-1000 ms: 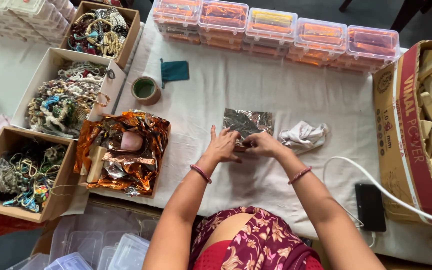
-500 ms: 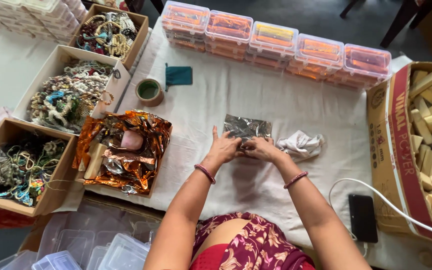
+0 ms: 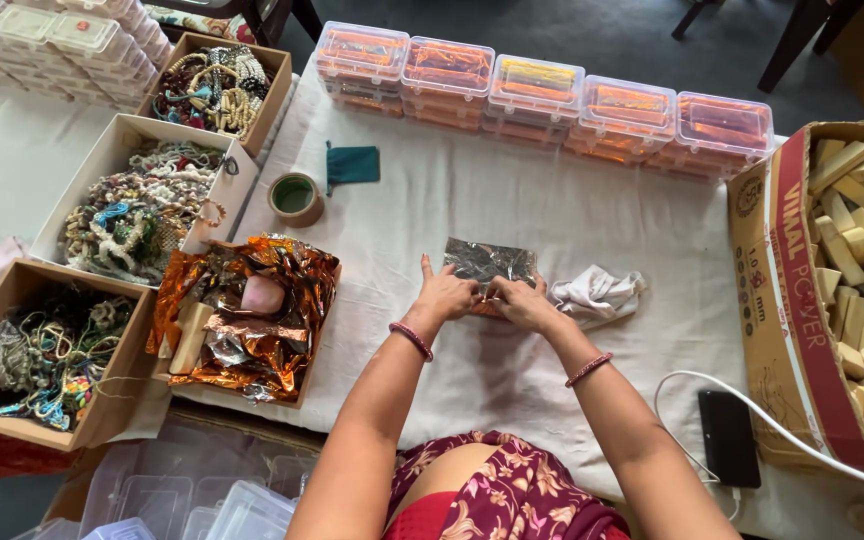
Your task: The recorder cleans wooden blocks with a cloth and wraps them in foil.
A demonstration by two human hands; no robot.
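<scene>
At the worktop's (image 3: 552, 200) middle I see my left hand (image 3: 444, 296) and right hand (image 3: 524, 302) pinching the foil sheet (image 3: 489, 262), mid-wrap; next needs a firm crease.

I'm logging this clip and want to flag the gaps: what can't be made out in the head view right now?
- What the silver foil sheet wraps: covered by the foil and both hands.
- Left hand and right hand fingertips: their grip is tucked under the foil's near edge.
- Box of wooden blocks: cut off by the right edge.
- Contents of the clear lidded boxes: only orange shapes, too small.
</scene>
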